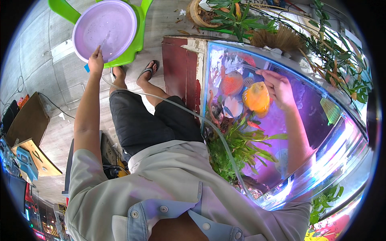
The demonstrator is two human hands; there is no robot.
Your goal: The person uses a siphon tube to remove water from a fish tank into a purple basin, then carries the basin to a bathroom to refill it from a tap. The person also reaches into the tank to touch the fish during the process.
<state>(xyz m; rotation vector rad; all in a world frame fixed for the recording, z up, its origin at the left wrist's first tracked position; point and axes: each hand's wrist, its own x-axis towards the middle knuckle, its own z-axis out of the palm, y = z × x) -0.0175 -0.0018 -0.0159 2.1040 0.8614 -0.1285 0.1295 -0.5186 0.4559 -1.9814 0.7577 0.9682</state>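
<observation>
My left hand (95, 63) is closed round one end of a clear hose (177, 104), over a round lilac basin (82, 30). A thin streak like water shows in the basin in front of the fingers. From that hand the hose runs across my lap and along the near side of the fish tank (204, 84). My right hand (278, 89) is over or in the tank, its fingers pinched on a thin clear tube. Just beside it is a yellow-orange fish (256, 98). Red-orange fish (232, 83) and a pale fish (233, 107) are left of it.
The basin rests on a green plastic chair (140, 24). Green water plants (245, 148) grow in the tank. Potted plants (237, 18) and trailing leaves line the tank's far side. A dark red cabinet side (179, 66) stands by my legs. Boards (30, 120) lean at the left.
</observation>
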